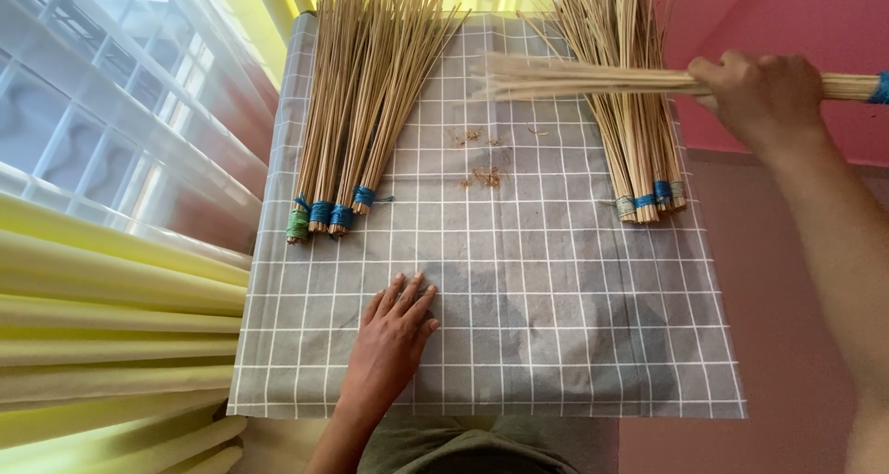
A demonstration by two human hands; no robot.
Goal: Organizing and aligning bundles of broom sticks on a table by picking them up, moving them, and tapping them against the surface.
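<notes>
My right hand [761, 94] grips a bundle of thin pale sticks [574, 79], held level above the table's far right, its blue-tied end [878, 87] past the table edge. My left hand [396, 330] lies flat, fingers together, on the grey checked tablecloth [556, 326] near the front edge. Several stick bundles tied with blue and green thread [356, 113] lie at the far left. More bundles with blue ties [639, 150] rest at the far right, under the held one.
Small brown scraps [482, 176] are scattered on the cloth between the two piles. A window with a sheer curtain [102, 113] and yellow drapes [102, 317] runs along the left. A pink wall [787, 20] and floor lie to the right.
</notes>
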